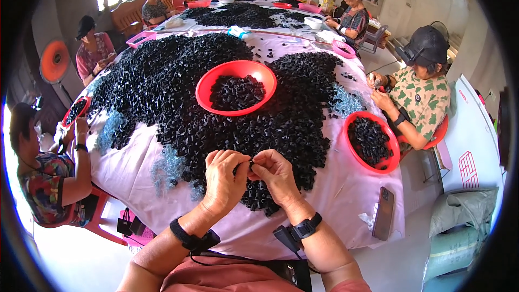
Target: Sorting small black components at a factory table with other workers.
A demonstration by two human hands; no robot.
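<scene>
My left hand (223, 177) and my right hand (277, 177) meet over the near edge of a wide heap of small black parts (254, 140). Fingertips of both hands are pinched together on one small black part (251, 166); the fingers cover most of it, so its exact shape is hard to tell. Just beyond my hands a red plastic bowl (203, 93) rests on the heap, partly filled with similar black pieces. Left of my left hand lies a small pile of clear bluish plastic scraps (168, 166). Dark bands with small devices circle both my wrists.
A pink-white cloth (346, 205) covers the long table. At right stand another red bowl (393, 154) of black parts and a phone (384, 213) near the edge. Co-workers sit along both sides, the nearest at right (421, 97) and left (51, 184). Sacks (459, 227) lie at lower right.
</scene>
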